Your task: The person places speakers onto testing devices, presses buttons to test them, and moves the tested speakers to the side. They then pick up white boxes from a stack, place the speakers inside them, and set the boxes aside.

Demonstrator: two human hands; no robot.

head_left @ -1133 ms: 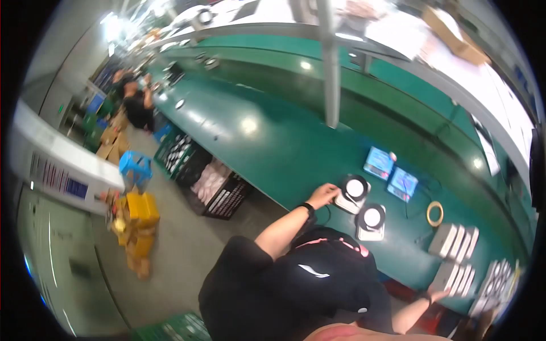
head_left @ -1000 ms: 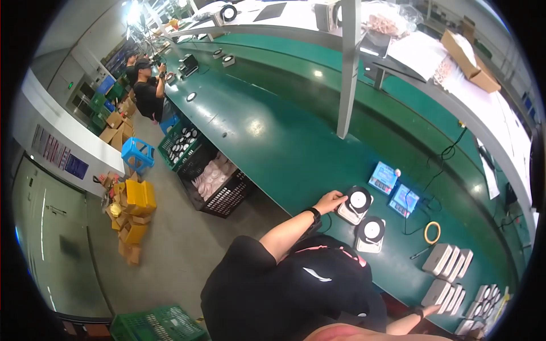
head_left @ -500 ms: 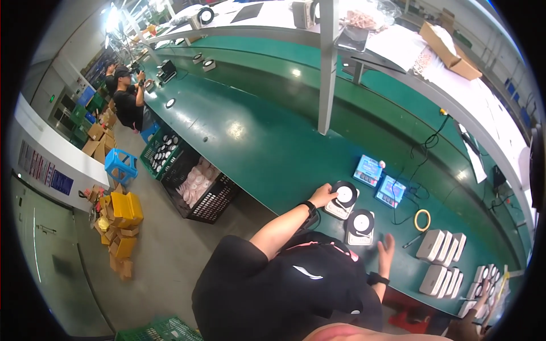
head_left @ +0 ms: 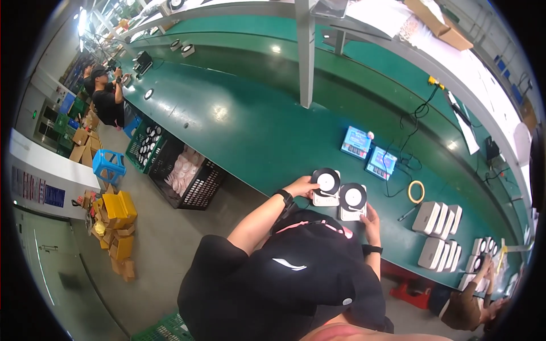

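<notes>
Far to the left of your hands, a person (head_left: 105, 96) in dark clothing stands at the long green bench (head_left: 239, 119). Below that end sit a blue stool (head_left: 108, 166) and black crates (head_left: 185, 177) holding round parts.

Your left hand (head_left: 301, 186) rests on the near-left edge of the left white unit (head_left: 326, 190), fingers curled loosely against it; whether it actually grips cannot be told. A black band sits on that wrist. The unit carries a black disc with a white centre on top.

Touching it on the right is a second white unit (head_left: 352, 203) of the same kind. Your right hand (head_left: 372, 219) lies against its near-right corner, fingers laid flat along the side, not closed round it. Both units stand on the bench directly in front of you.

Just beyond your hands are two small blue-screened meters (head_left: 369, 152). To the right of your right hand lies a yellow ring (head_left: 416, 191), then rows of white boxes (head_left: 438, 219) standing on edge. Further right, another person's arm (head_left: 469, 290) reaches toward the bench.
</notes>
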